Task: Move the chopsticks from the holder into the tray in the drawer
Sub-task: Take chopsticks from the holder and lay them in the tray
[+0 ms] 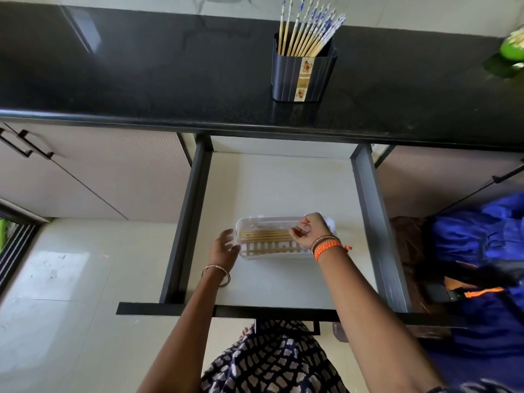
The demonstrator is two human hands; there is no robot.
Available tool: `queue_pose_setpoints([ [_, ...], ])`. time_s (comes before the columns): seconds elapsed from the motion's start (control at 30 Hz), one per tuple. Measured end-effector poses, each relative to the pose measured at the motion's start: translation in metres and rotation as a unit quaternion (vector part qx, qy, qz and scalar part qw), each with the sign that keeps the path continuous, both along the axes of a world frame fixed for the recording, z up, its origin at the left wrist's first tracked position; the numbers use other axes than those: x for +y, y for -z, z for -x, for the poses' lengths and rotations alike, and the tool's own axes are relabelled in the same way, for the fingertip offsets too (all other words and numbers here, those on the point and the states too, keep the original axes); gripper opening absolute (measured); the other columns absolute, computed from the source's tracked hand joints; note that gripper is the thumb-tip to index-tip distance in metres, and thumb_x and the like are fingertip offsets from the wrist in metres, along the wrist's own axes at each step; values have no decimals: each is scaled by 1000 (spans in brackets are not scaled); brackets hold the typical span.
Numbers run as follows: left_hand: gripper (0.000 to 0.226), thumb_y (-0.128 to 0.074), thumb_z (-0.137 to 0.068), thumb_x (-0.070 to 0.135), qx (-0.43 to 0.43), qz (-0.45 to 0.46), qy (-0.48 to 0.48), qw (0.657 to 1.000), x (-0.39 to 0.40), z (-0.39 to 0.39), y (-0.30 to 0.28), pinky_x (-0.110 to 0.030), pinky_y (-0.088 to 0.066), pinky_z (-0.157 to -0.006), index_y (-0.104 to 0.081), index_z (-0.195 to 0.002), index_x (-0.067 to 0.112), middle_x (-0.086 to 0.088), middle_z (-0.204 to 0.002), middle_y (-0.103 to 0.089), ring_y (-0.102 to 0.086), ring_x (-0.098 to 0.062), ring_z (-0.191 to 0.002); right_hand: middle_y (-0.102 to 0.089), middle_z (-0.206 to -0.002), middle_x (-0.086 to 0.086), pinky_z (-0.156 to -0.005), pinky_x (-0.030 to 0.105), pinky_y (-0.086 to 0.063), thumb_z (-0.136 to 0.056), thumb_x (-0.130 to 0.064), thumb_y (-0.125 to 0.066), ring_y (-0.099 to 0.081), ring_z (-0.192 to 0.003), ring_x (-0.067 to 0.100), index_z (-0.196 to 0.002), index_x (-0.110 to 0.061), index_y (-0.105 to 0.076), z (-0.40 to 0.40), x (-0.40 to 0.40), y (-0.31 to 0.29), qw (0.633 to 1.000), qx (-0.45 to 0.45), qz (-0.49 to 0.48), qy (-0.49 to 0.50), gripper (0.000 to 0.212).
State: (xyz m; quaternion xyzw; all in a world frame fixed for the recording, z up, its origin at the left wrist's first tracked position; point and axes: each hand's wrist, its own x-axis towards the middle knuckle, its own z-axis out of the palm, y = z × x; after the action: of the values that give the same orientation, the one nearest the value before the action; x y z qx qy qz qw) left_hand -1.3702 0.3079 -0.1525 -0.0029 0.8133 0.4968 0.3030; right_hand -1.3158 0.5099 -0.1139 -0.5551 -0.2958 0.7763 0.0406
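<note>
Right hand (310, 231) fingers pinching chopsticks (265, 234) into tray (283, 255); left hand (225, 246) bracing it, open (tray's light, risking sliding or spilling).

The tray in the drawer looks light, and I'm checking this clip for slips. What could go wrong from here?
The clear tray may slide on the smooth drawer floor, since the left hand only touches its end. The right hand could knock the chopsticks in the tray askew. Many chopsticks in the holder lean right; a careless grab might tip the holder.
</note>
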Motion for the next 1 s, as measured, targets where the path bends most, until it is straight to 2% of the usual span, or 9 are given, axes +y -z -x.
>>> queue_pose_setpoints([
  [0.13, 40, -48, -83, -8, 104, -34, -33, 993, 26, 23, -44, -41, -46, -97, -49, -121, 4, -18, -124, -56, -54, -34, -114, -48, -72, 10, -50, 23, -51, -92, -1, -34, -49, -63, 19, -72, -5, -47, 18, 30, -54, 997, 77, 7, -3, 24],
  [0.3, 30, -48, -87, 2, 288, -122, 26, 950, 99, 92, -149, -18, -45, -80, -55, -116, 8, -9, -117, -61, -58, -16, -102, -59, -73, 5, -63, 25, -51, -92, -1, -49, -57, -65, 13, -79, -9, -57, 65, 83, -151, 973, 154, -172, -30, 18],
  [0.47, 31, -49, -86, 1, 382, -125, 39, 915, 168, 156, -219, -24, -49, -89, -58, -115, 10, -5, -113, -64, -60, -13, -99, -61, -69, 2, -57, 19, -52, -89, 3, -51, -56, -58, 8, -86, -7, -66, 131, 150, -206, 906, 153, -394, -25, 18],
  [0.53, 33, -49, -88, 3, 413, -98, 42, 905, 190, 175, -221, -30, -48, -97, -55, -119, 10, -9, -123, -58, -57, -19, -110, -59, -67, 2, -59, 18, -53, -88, 4, -51, -54, -56, 7, -89, -6, -66, 165, 182, -215, 896, 136, -422, -10, 19],
  [0.6, 37, -49, -89, 9, 441, -55, 40, 895, 205, 190, -213, -35, -42, -105, -49, -127, 12, -8, -138, -45, -46, -21, -125, -56, -63, 2, -59, 20, -53, -87, 5, -50, -53, -55, 8, -76, -7, -64, 200, 209, -218, 888, 118, -444, -9, 21],
  [0.7, 45, -50, -91, 20, 455, 3, 65, 888, 227, 213, -199, -36, -33, -109, -40, -135, 16, -5, -148, -34, -33, -20, -136, -57, -63, 9, -72, 35, -58, -87, -3, -58, -55, -59, 17, -60, -8, -60, 246, 242, -211, 880, 85, -466, -33, 27],
  [0.8, 36, -51, -91, 21, 476, 43, 110, 872, 239, 230, -190, -41, -39, -107, -51, -126, 15, -6, -139, -49, -38, -21, -133, -68, -71, 16, -84, 45, -58, -86, -18, -66, -61, -65, 20, -88, 11, -68, 276, 258, -197, 874, 58, -478, -68, 29],
  [0.93, 25, -52, -89, 16, 519, 68, 75, 849, 242, 241, -181, -42, -50, -95, -65, -111, 16, -6, -119, -66, -52, -22, -123, -72, -77, 18, -76, 43, -61, -82, -19, -72, -67, -62, 22, -73, 4, -68, 298, 268, -186, 864, 46, -493, -96, 26],
  [1.0, 25, -54, -88, 13, 528, 71, 67, 844, 245, 242, -178, -41, -51, -91, -66, -110, 16, -6, -117, -67, -54, -22, -121, -73, -87, 23, -64, 33, -61, -82, -16, -73, -63, -55, 15, -82, 11, -68, 304, 270, -184, 862, 49, -497, -91, 27],
])
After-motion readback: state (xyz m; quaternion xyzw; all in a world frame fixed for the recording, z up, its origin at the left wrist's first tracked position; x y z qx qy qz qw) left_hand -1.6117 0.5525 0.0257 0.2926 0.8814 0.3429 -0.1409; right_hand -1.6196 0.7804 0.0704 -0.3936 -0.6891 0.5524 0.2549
